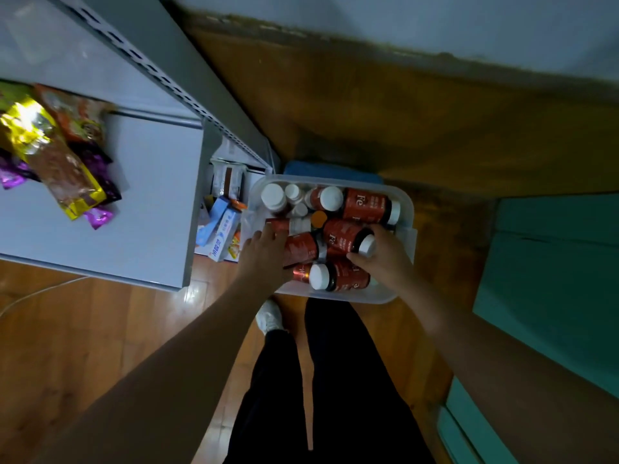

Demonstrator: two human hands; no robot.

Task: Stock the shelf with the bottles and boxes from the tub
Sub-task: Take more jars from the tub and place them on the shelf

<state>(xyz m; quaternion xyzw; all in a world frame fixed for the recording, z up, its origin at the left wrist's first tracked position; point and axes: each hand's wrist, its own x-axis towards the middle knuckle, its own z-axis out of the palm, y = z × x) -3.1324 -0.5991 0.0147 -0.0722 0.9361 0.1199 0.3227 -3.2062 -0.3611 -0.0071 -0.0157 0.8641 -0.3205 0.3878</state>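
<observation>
Shiny foil snack packets (57,152) lie on the grey metal shelf (157,182), with small blue-and-white boxes (221,232) on the tier below. The translucent plastic tub (405,202) sits on brown wooden floor (83,329), full of red-labelled white-capped bottles (366,205). Left hand (264,252) rests on one lying bottle (301,249), grip unclear; right hand (385,256) clasps another bottle (348,236) at its cap.

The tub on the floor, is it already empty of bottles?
No, the tub holds many red bottles with white caps, and both the left hand and right hand reach into it.
</observation>
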